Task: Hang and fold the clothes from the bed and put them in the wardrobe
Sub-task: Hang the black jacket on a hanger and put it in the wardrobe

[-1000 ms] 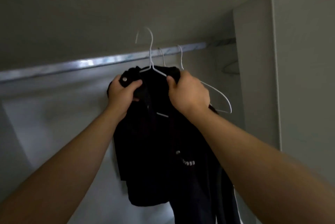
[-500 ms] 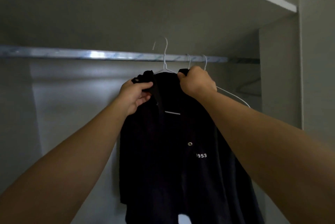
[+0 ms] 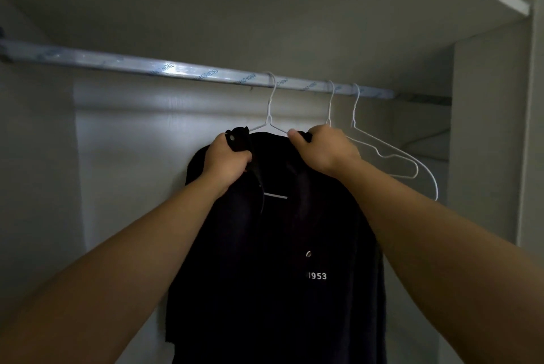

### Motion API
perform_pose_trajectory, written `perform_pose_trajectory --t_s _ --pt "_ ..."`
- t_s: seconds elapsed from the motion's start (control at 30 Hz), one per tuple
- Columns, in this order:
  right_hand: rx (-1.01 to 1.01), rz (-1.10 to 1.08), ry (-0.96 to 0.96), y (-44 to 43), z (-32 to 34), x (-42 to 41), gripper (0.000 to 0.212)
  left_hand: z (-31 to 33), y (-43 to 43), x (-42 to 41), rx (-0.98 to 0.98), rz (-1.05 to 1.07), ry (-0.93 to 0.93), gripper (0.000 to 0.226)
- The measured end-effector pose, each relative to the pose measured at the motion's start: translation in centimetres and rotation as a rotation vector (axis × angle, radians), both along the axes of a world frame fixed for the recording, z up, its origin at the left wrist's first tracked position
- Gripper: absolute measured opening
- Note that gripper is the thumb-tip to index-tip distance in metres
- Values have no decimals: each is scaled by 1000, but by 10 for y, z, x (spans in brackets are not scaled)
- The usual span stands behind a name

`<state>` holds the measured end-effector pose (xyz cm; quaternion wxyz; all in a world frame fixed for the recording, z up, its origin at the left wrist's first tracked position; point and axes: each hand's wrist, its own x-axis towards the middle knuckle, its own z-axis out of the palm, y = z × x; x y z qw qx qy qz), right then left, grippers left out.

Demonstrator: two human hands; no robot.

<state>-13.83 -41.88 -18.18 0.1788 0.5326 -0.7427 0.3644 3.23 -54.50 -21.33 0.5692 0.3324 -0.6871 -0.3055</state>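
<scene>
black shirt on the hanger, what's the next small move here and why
Probably let go with both hands. The hook of the white hanger looks seated over the rail, so the black shirt should hang by itself, while the left hand and right hand grip its collar on either side.

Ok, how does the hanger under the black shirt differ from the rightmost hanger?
The shirt hanger carries the black shirt; the rightmost hanger is bare. The left hand and right hand grip the shirt at the shirt hanger's shoulders; neither grips the rightmost hanger. The shirt hanger faces the camera; the rightmost hanger slants away rightward. Both are white wire, hooked on the rail.
</scene>
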Motion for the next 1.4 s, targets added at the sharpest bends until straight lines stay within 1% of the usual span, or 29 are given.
perform_pose_trajectory --t_s 0.07,0.1,0.17,0.23,0.27,0.3,0.37,0.4,0.43,0.47,0.57,0.63,0.67,0.73,0.8,0.87,0.9,0.97,1.13,1.23,1.3,1.37,1.4 --pt "19 -49 34 4 2 -7 71 0 -1 0 -59 112 -56 27" --pt "2 -71 63 7 3 -12 69 1 -2 0 -96 183 -103 31" --pt "-90 -143 151 14 5 -26 59 2 -6 -2 -171 286 -193 42" --pt "-154 -290 225 19 6 -45 47 3 -7 -4 -252 331 -256 49" --pt "-133 -363 215 20 7 -55 43 3 -6 -6 -285 332 -284 55" --pt "-78 -415 165 21 7 -64 45 4 -7 -7 -305 317 -309 67" --pt "58 -447 33 22 6 -80 51 4 -8 -12 -294 261 -350 101" --pt "104 -435 -11 22 4 -87 51 4 -7 -14 -274 230 -364 115" --pt "129 -410 -31 22 2 -93 48 5 -7 -16 -267 214 -377 122" --pt "135 -376 -33 21 -1 -97 43 5 -6 -18 -277 214 -394 124" --pt "90 -297 1 18 -8 -104 25 5 -7 -24 -310 240 -433 118" --pt "50 -309 -1 16 -9 -108 17 6 -8 -28 -315 247 -442 112" --pt "37 -326 -8 14 -9 -112 17 6 -9 -30 -321 251 -446 107" --pt "29 -367 -13 12 -8 -123 26 5 -11 -34 -331 254 -441 99" --pt "36 -416 -14 12 -6 -139 43 3 -13 -39 -345 248 -430 89" --pt "44 -451 -12 12 -4 -156 51 -1 -14 -45 -377 240 -424 72" --pt "43 -460 -7 11 -3 -164 50 -2 -15 -49 -391 235 -423 65" --pt "43 -482 -14 10 -2 -179 44 -5 -17 -57 -410 222 -432 58" --pt "47 -554 -37 13 2 -215 44 -3 -21 -75 -410 164 -465 56" --pt "-1 -582 -92 16 11 -215 40 1 -23 -81 -400 156 -483 54" --pt "-128 -497 -115 25 18 -201 34 2 -25 -85 -390 153 -484 52" --pt "-290 -282 -112 41 22 -175 30 1 -30 -89 -397 153 -475 52" --pt "-334 -192 -85 52 18 -159 32 0 -31 -91 -406 155 -471 51"
